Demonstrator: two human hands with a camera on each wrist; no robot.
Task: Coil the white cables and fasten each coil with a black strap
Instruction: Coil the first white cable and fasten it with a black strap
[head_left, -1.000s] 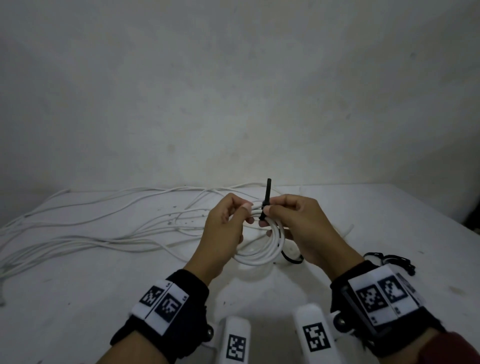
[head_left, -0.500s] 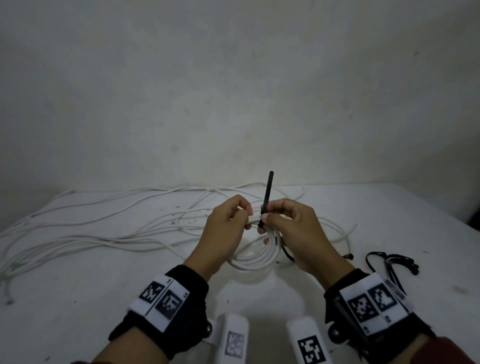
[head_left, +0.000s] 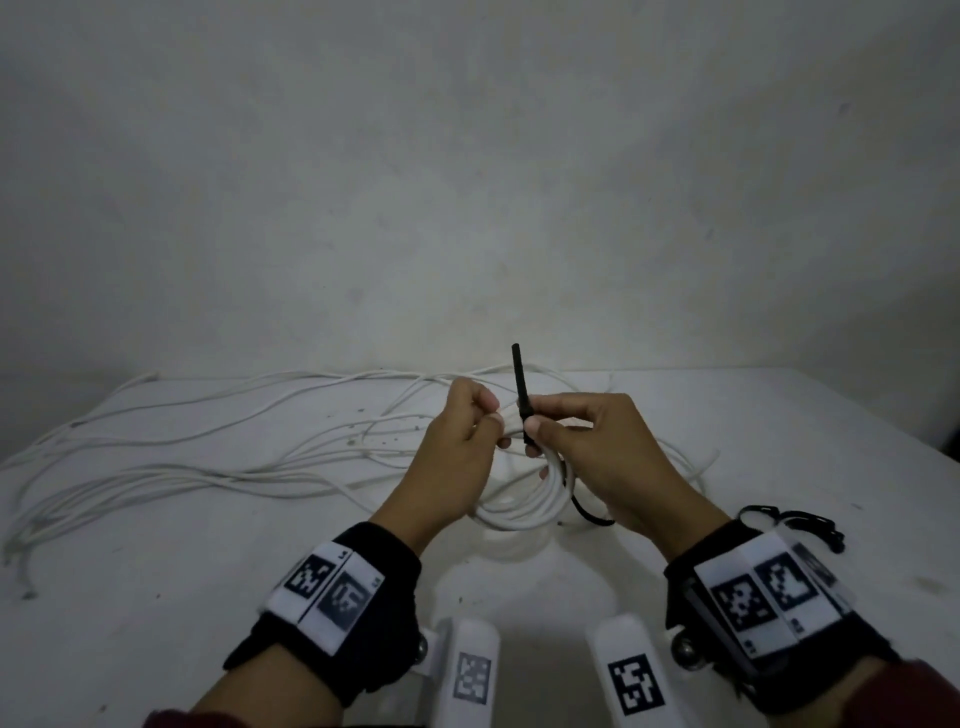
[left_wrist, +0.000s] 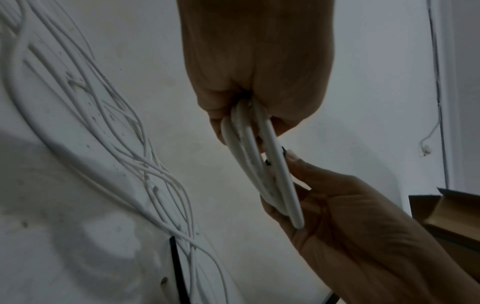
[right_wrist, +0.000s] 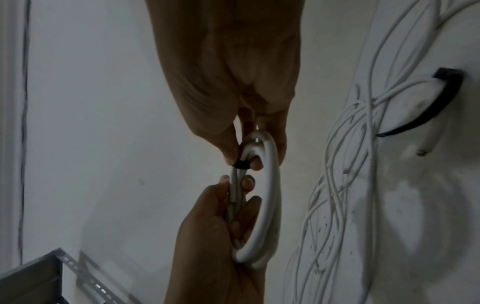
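Note:
Both hands hold a white cable coil above the table's middle. My left hand grips the coil's far left part, its fingers curled round the strands. My right hand pinches a black strap wrapped round the coil's top; the strap's free end sticks straight up. In the right wrist view the strap shows as a tight black band round the strands between thumb and finger. The coil hangs as an oval between both hands.
Several loose white cables sprawl over the left and back of the white table. More black straps lie at the right beside my right wrist. A wall stands close behind the table. A cardboard box sits off the edge.
The strap's free end stands longer above the coil than one second ago. Both hands stayed together on the coil, lifted slightly away from the table.

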